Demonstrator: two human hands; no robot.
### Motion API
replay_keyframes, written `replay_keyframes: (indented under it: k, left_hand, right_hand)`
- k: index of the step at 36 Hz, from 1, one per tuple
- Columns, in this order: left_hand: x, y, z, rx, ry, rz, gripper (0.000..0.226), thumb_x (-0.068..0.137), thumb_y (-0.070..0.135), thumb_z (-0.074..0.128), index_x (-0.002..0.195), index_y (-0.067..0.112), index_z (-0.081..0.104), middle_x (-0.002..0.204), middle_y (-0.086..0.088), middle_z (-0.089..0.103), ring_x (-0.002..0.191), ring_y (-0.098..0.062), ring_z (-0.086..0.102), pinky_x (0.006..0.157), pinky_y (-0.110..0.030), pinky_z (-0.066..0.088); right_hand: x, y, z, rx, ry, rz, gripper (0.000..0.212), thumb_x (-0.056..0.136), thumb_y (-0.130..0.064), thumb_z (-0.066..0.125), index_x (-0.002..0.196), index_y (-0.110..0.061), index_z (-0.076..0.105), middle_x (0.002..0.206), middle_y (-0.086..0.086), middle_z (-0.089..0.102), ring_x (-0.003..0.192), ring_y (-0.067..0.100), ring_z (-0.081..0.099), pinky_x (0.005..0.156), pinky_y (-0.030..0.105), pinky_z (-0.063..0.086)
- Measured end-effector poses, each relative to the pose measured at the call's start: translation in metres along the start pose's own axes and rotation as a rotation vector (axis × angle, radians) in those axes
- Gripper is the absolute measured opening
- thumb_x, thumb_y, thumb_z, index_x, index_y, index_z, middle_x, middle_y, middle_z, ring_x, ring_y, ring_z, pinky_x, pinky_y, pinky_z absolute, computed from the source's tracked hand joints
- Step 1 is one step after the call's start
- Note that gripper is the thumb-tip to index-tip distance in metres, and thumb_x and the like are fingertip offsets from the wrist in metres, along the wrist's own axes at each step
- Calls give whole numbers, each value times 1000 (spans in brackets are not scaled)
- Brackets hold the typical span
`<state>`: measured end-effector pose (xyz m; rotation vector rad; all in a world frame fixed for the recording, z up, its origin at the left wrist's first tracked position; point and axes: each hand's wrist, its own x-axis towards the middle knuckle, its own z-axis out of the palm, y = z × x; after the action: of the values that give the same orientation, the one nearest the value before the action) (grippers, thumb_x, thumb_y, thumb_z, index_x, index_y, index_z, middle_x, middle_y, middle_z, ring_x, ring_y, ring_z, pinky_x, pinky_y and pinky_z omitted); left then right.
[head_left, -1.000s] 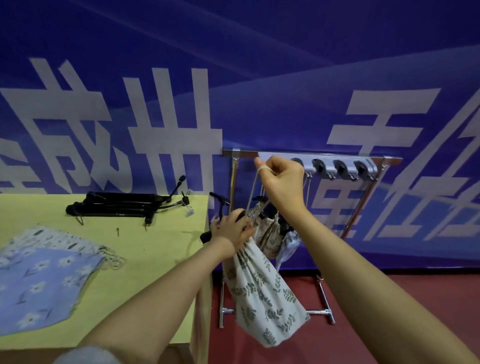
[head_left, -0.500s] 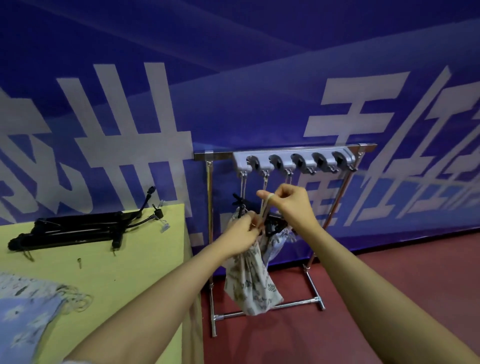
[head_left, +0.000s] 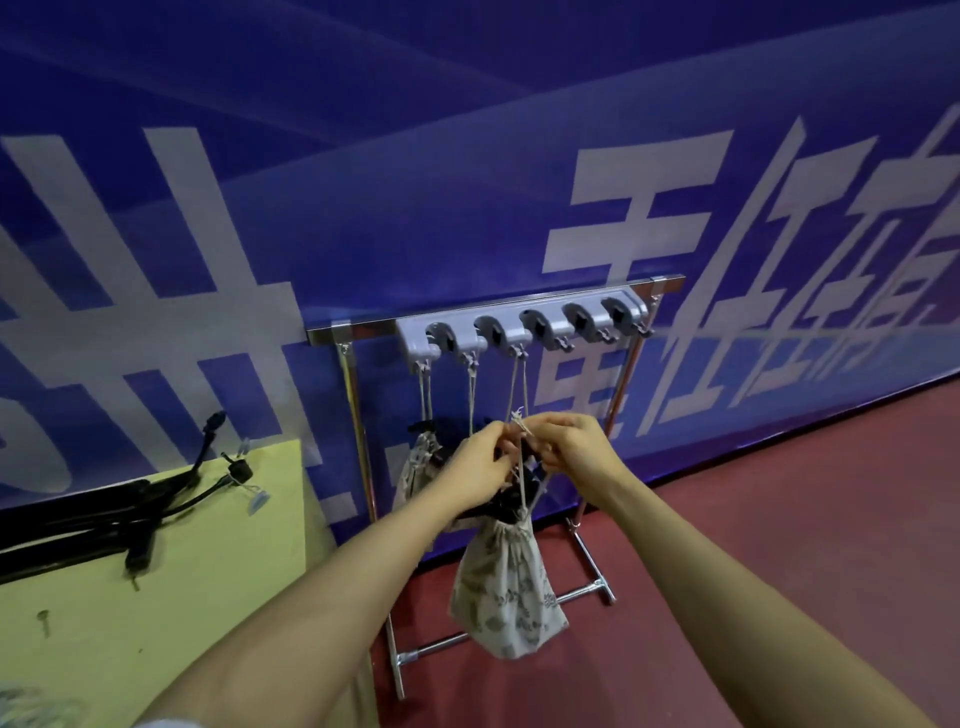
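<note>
We find both hands raised in front of a low metal rack (head_left: 357, 415) that stands against a blue banner (head_left: 467, 182) with large white characters. The left hand (head_left: 480, 467) and the right hand (head_left: 579, 449) meet close together, and each grip is closed on the pale drawstring (head_left: 521, 387) of a leaf-print pouch (head_left: 506, 592): the fingers of both are curled in and pinch the cord where its frayed knot sticks up between them. From that pinch the drawstring runs up to the third hook (head_left: 518, 352) from the left of the grey hook strip (head_left: 519, 325) fixed along the rack's top bar. The pouch hangs below the hands, gathered at its neck, clear of the red floor (head_left: 779, 519) and in front of the rack's lower crossbar. Something dark sits just under the hands; we cannot tell what it is.

A second printed pouch (head_left: 418, 465) hangs by its own cord from the first hook, partly hidden behind the left wrist. To the left, a yellow surface (head_left: 182, 597) carries a bundle of black bars and cables (head_left: 93, 519) and a small screw (head_left: 42, 618).
</note>
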<state>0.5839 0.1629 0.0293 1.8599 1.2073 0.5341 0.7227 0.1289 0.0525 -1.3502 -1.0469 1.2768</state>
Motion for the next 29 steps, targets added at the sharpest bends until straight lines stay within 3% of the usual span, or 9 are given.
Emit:
replay_keyframes:
  k: [5, 8, 11, 14, 17, 20, 24, 26, 29]
  left_hand:
    - [22, 9, 15, -44, -12, -50, 17, 93, 17, 56, 106, 7, 63, 90, -14, 66, 75, -21, 58, 65, -29, 44]
    - [39, 11, 26, -50, -25, -83, 7, 92, 17, 58, 94, 12, 62, 90, -16, 66, 77, -23, 59, 71, -33, 46]
    - [58, 12, 38, -28, 0, -100, 14, 91, 13, 55, 79, 18, 57, 96, -15, 70, 84, -27, 65, 78, -36, 52]
    - [75, 15, 45, -64, 34, -126, 25, 96, 15, 50, 71, 18, 46, 95, -17, 71, 55, -11, 51, 54, -21, 41]
    - [95, 19, 50, -80, 59, -164, 24, 95, 18, 53, 71, 18, 48, 85, -21, 69, 62, -17, 49, 63, -27, 39]
    - [115, 30, 57, -104, 99, -193, 25, 93, 15, 54, 69, 19, 50, 73, -4, 66, 61, -15, 52, 67, -29, 43]
    - [138, 47, 65, -141, 206, -199, 25, 94, 11, 50, 70, 18, 49, 86, -14, 71, 77, -18, 63, 77, -28, 47]
    - [154, 55, 70, -155, 314, -218, 27, 94, 12, 49, 69, 19, 49, 83, -15, 70, 78, -20, 65, 78, -32, 49]
    - [164, 56, 73, -157, 409, -245, 26, 94, 12, 49, 70, 20, 51, 84, -14, 71, 77, -23, 65, 75, -35, 51]
  right_hand:
    - [16, 2, -27, -78, 25, 26, 19, 83, 0, 54, 90, 8, 69, 50, 2, 44, 41, 8, 26, 41, 18, 25]
    - [24, -1, -43, -109, 10, 14, 16, 84, 5, 53, 79, 2, 67, 39, -9, 48, 36, 4, 33, 39, 16, 26]
    - [41, -4, -63, -194, 35, -11, 14, 84, 2, 57, 76, 1, 68, 41, -4, 42, 37, 8, 32, 39, 18, 24]
    - [64, -5, -86, -286, 21, -24, 12, 83, -2, 63, 78, 7, 69, 49, 4, 36, 40, 10, 27, 39, 19, 23]
    - [84, -5, -103, -338, -19, -28, 16, 84, -5, 65, 72, 5, 67, 48, 5, 34, 41, 13, 26, 40, 20, 24]
    - [105, -7, -119, -338, -29, -51, 26, 85, -9, 65, 60, -6, 58, 49, 3, 31, 44, 14, 25, 42, 22, 24]
    - [133, -12, -132, -326, -16, -99, 23, 87, -12, 65, 65, -9, 59, 49, 0, 39, 40, 8, 32, 44, 22, 29]
    - [151, -17, -138, -324, -16, -136, 20, 88, -12, 64, 69, -10, 61, 52, -2, 45, 42, 4, 38, 48, 21, 32]
    - [161, -16, -133, -335, 41, -193, 17, 90, -13, 61, 74, -10, 61, 60, 1, 52, 53, 12, 44, 52, 24, 36]
